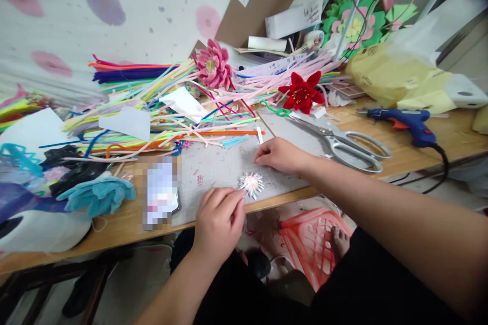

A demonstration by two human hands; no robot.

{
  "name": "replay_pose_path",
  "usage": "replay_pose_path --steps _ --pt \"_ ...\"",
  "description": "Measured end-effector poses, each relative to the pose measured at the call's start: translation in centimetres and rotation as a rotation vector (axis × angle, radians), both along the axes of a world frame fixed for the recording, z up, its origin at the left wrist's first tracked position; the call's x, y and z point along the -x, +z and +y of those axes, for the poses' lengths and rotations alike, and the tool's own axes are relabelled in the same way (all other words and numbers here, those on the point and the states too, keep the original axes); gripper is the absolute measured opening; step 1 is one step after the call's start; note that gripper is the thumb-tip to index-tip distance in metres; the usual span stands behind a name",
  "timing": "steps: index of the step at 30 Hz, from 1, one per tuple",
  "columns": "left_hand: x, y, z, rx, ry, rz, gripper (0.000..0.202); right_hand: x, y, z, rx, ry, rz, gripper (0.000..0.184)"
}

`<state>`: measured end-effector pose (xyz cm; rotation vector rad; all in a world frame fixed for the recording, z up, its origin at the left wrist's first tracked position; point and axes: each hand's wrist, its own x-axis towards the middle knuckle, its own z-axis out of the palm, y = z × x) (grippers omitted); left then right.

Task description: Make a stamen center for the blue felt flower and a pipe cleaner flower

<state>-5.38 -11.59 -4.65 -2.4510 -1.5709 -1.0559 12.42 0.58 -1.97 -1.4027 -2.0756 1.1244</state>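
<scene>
My left hand [218, 218] is closed in a pinch on the stem of a small white spiky pipe-cleaner tuft [251, 183], held just above the front edge of the grey cutting mat [213, 167]. My right hand [280, 155] rests knuckles-up on the mat a little behind the tuft, its fingers curled and pressed down near a short white strip [260, 135]; whether it holds anything is hidden. A big heap of coloured pipe cleaners [152, 111] lies behind the mat.
Large scissors [343, 144] lie right of my right hand, a blue glue gun [409, 124] beyond them. A red flower [302, 92] and a pink flower [214, 67] stand at the back, a blue flower [99, 195] and a phone [160, 193] at left. A red basket [316, 244] sits under the wooden table [457, 134].
</scene>
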Motion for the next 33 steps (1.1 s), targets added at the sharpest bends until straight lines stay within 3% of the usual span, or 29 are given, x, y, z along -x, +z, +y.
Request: replay_pose_path --steps 3,6,9,13,20,27,33 --pt "1.0 0.8 0.1 0.051 0.075 -0.089 0.013 -1.3 -0.3 0.0 0.074 -0.036 0.126 0.019" --pt "1.7 2.0 1.2 0.188 0.108 -0.048 0.017 -2.4 -0.3 -0.4 0.092 -0.055 0.199 0.018" --pt "1.8 2.9 2.9 0.344 0.042 0.049 0.027 -3.2 0.2 -1.2 0.074 -0.040 0.217 0.016" --pt "1.5 3.3 4.9 0.427 -0.053 0.142 0.034 -4.2 0.9 -2.5 0.025 0.022 0.175 0.015" --pt "1.1 3.2 5.9 0.454 -0.066 0.142 0.018 -6.1 1.0 -3.8 -0.056 0.079 0.080 0.016" --pt "0.5 3.3 5.5 0.510 -0.024 -0.033 0.008 -6.6 0.8 -4.8 -0.124 0.052 0.042 0.015" --pt "0.2 4.0 4.1 0.686 0.051 -0.386 0.006 -6.2 0.7 -5.5 -0.099 0.027 0.115 0.014"
